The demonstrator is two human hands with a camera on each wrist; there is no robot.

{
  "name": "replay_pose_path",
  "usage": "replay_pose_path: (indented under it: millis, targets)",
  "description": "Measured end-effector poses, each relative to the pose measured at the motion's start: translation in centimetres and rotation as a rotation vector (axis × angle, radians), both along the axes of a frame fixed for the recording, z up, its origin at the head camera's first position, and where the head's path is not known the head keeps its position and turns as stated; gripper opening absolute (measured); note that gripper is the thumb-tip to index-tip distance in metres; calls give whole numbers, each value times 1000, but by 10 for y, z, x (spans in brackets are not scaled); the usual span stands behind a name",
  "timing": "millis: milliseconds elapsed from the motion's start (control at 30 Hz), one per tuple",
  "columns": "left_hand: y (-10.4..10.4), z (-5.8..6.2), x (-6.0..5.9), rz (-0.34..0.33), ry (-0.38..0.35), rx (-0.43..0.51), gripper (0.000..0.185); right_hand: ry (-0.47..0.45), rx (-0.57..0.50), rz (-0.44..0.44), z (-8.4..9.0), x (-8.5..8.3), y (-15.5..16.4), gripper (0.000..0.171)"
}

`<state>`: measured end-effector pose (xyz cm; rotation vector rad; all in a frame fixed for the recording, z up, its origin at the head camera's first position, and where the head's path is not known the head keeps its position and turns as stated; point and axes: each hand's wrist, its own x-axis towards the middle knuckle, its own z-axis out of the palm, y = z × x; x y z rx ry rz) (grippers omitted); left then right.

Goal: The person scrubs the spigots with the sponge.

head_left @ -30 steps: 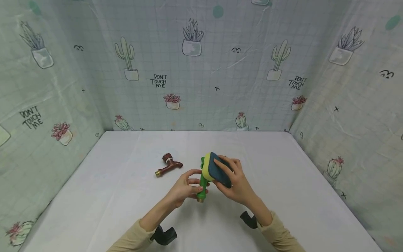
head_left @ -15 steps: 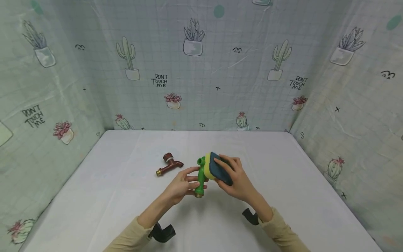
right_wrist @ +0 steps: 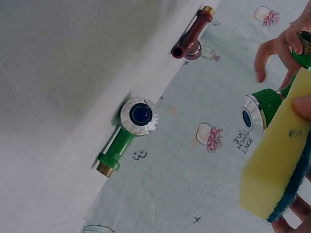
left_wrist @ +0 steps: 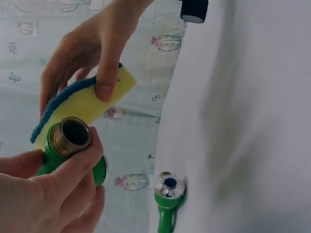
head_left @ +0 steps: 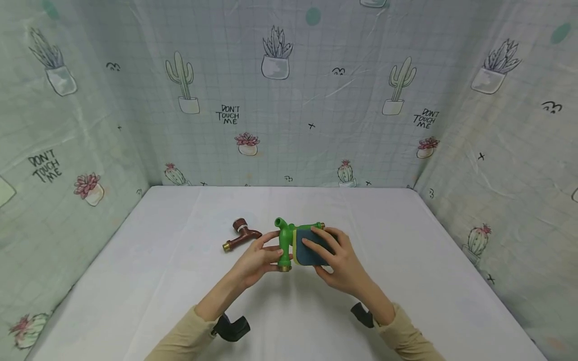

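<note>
My left hand (head_left: 257,258) grips a green faucet (head_left: 285,245) above the table, its threaded brass end (left_wrist: 73,138) low and its spout up. The faucet's handle (right_wrist: 260,111) has a silver cap with a blue centre. In my right hand (head_left: 340,258) is a yellow sponge (head_left: 310,248) with a dark blue scouring side; the thumb lies on the yellow side, the fingers over the blue. The sponge's yellow side faces the faucet at very close range; whether they touch is hard to tell.
A second green faucet (right_wrist: 119,145) lies on the white table (head_left: 189,281) behind the sponge. To its left lies a dark red faucet (head_left: 242,235). Black curved pieces (head_left: 231,328) sit at both wrists. Patterned cloth walls (head_left: 289,100) rise behind and at the sides.
My left hand has raised and turned the green faucet, so its spout shows at the upper left. The sponge has turned and its blue side now faces the head camera. The second green faucet is more visible.
</note>
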<state>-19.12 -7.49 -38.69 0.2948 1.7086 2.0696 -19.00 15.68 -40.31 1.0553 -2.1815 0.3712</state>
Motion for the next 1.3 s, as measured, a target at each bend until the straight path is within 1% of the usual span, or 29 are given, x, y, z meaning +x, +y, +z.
replay_pose_path:
  millis: [133,233,300,400,467,567,667,700,800,900,1033,1200,1300]
  targets:
    - [3,0,-1,7,-43,22,54,7,9,-1,-1,0,0,69]
    - [4,-3,-1,20,-44,10,54,4,16,0,-2,1,-1,70]
    - [4,-6,-1,19,-24,-13,54,-7,8,-3,-2,1,0,70]
    - [4,-9,1,0,26,-68,53,-34,-17,-13,-2,0,1,69]
    - [4,-9,2,-20,57,-96,52,-55,-32,-22,-1,-2,2,65]
    - [5,-8,3,-35,81,-125,52,-67,-50,-34,2,-5,3,64]
    - [6,-8,3,-20,94,-139,51,-56,-68,-48,5,-8,3,63]
    - [6,-8,2,-12,97,-140,51,-52,-72,-54,5,-9,3,65]
    - [6,-10,1,23,104,-142,49,-38,-67,-62,4,-10,1,66]
    - [6,-12,0,68,79,-114,49,-34,-37,-52,2,-9,-1,67]
    - [6,-13,1,128,7,-51,51,-6,-6,-34,-1,-4,-4,68]
    - [8,-8,0,200,-76,42,50,53,16,-20,-7,-1,-4,68]
    - [8,-6,-2,219,-90,57,49,69,21,-5,-9,-1,-2,68]
